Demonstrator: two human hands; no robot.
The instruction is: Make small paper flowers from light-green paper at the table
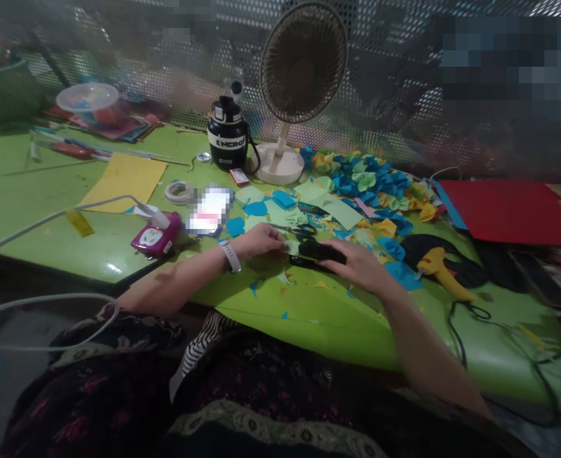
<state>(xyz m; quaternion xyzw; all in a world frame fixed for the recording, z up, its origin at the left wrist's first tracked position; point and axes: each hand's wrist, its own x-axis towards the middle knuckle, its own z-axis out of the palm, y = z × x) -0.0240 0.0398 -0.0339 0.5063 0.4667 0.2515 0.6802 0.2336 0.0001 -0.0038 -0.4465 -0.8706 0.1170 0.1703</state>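
Between the fingers of my left hand point(263, 240) is a small piece of light green paper point(291, 247), pinched by its edge. My right hand point(357, 264) is closed around a black stapler point(319, 250), whose jaws meet the other side of that paper. Whether the stapler is pressed down on it I cannot tell. Just beyond both hands lies a pair of dark-handled scissors point(304, 230) among paper scraps. Cut sheets of light green paper point(340, 210) and blue paper pieces point(256, 208) spread behind them.
A pile of folded paper shapes point(371, 178) sits at the back, beside a white fan point(280, 162) and a black bottle point(228, 140). To the left are a phone point(211, 211), tape roll point(180, 192) and purple power socket point(155, 235). A yellow glue gun point(445, 270) lies right.
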